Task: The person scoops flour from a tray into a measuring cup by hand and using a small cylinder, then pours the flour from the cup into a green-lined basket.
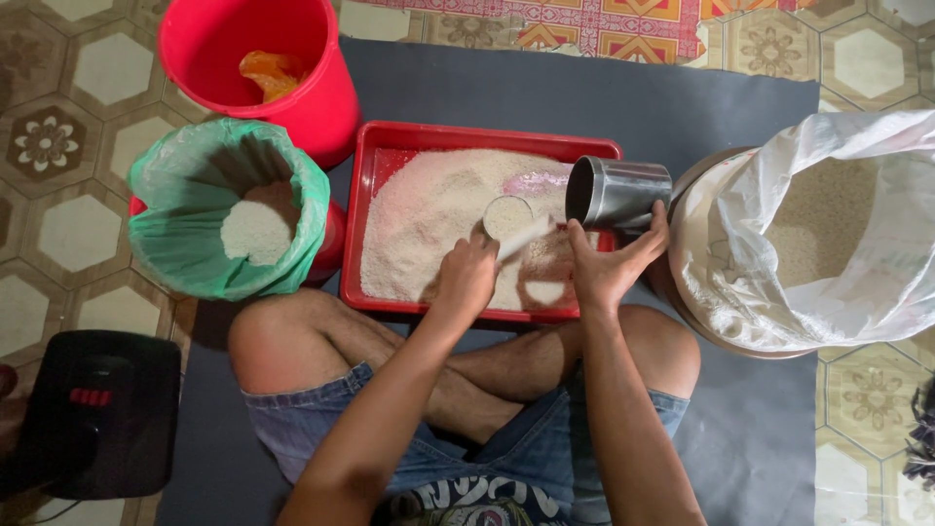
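Seated cross-legged on a grey mat (584,97), a person's left hand (466,278) grips one small round scoop (508,216) heaped with white rice over one red rectangular plastic tray (487,136), while the right hand (609,268) clasps one tilted steel cup (618,192). Two red buckets (253,58) stand left, one green-lined (229,209); one white rice sack (828,234) sits right.

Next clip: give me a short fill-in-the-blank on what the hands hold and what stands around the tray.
1. The right hand holds a tilted ____ cup.
2. The left hand lifts a small scoop full of ____.
3. The tray of rice is coloured ____.
4. The bucket left of the tray is lined with a ____ bag.

Missing words: metal; rice; red; green
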